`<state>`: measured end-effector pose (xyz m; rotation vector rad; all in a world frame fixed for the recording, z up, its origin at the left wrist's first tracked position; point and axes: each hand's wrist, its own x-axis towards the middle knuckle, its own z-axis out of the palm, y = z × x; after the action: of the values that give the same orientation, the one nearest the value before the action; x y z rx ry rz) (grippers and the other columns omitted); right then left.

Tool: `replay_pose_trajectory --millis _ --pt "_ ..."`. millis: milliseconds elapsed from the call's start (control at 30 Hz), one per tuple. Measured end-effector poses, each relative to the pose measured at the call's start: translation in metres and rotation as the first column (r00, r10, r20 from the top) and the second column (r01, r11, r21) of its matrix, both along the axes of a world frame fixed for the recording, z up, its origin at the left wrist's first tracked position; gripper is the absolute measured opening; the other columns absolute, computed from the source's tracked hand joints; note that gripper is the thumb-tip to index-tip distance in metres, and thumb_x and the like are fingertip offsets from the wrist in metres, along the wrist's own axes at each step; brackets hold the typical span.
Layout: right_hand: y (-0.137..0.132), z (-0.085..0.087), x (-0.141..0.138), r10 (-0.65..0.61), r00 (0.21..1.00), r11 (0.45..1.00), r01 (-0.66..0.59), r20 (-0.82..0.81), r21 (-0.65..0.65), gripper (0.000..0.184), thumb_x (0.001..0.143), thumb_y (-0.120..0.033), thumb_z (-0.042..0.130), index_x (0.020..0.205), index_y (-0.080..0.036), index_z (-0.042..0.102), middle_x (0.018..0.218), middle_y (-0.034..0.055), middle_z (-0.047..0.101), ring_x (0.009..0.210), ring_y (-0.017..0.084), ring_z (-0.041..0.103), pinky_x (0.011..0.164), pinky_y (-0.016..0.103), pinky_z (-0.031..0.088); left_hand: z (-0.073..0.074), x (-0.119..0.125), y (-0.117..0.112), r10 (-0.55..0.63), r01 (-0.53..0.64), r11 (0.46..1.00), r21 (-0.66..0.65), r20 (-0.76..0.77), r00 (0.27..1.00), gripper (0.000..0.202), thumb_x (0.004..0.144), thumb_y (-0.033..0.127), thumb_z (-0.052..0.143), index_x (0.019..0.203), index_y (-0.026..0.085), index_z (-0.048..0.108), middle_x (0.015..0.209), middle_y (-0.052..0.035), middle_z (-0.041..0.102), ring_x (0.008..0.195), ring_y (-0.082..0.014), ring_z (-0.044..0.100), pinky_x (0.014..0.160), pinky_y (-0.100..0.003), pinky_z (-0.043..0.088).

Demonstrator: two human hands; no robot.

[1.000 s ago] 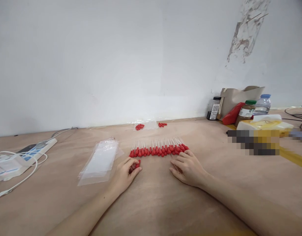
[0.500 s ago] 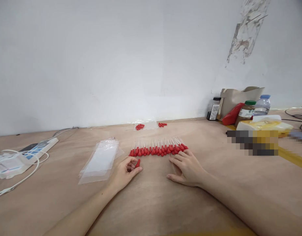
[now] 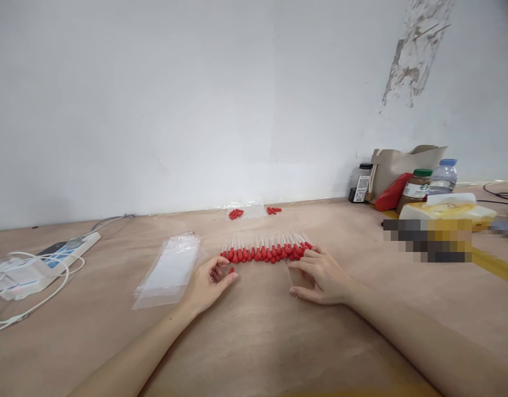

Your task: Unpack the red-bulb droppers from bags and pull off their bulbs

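A row of droppers with red rubber bulbs and thin clear tubes lies on the brown-papered table, bulbs towards me. At the row's left end, my left hand is curled with a red rubber bulb at its fingertips, mostly hidden by the fingers. Near the right end is my right hand, its thumb and forefinger bent around a thin clear glass tube that is hard to see. Its upper fingers reach the bulbs at that end.
Flat clear plastic bags lie left of my left hand. Loose red bulbs rest on a clear bag near the wall, with a smaller group beside them. A power strip with white cables is far left; bottles and a tissue pack stand right.
The red bulb in my left hand has turned and shows less between the fingers. My left hand moved slightly away from me, and my right hand shifted a little to the right.
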<state>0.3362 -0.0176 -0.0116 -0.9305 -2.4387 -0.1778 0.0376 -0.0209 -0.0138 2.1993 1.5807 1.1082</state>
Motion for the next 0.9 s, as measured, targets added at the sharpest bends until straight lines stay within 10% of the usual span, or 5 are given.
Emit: replay_pose_trajectory --millis 500,900 --pt "0.012 -0.011 0.003 -0.059 0.983 0.974 0.094 -0.173 0.205 0.032 0.087 -0.027 0.038 0.069 -0.017 0.062 0.058 0.0017 0.058 0.062 0.012 0.046 0.070 0.030 0.026 0.024 0.029 0.049 -0.003 0.103 0.979 0.173 -0.501 0.866 0.026 0.074 0.042 0.057 0.084 0.019 0.065 0.085 -0.0048 0.058 0.083 -0.0207 0.053 0.077 -0.034 0.040" --pt "0.013 -0.016 -0.003 -0.107 0.960 0.958 0.169 -0.258 0.231 0.020 0.082 -0.028 0.046 0.089 -0.020 0.063 0.081 0.0054 0.061 0.076 0.016 0.052 0.077 0.033 0.035 0.024 0.032 0.009 -0.045 0.066 0.976 0.207 -0.104 0.994 0.025 0.085 0.030 0.043 0.095 0.022 0.064 0.098 -0.0040 0.058 0.088 -0.0168 0.055 0.074 -0.029 0.047"
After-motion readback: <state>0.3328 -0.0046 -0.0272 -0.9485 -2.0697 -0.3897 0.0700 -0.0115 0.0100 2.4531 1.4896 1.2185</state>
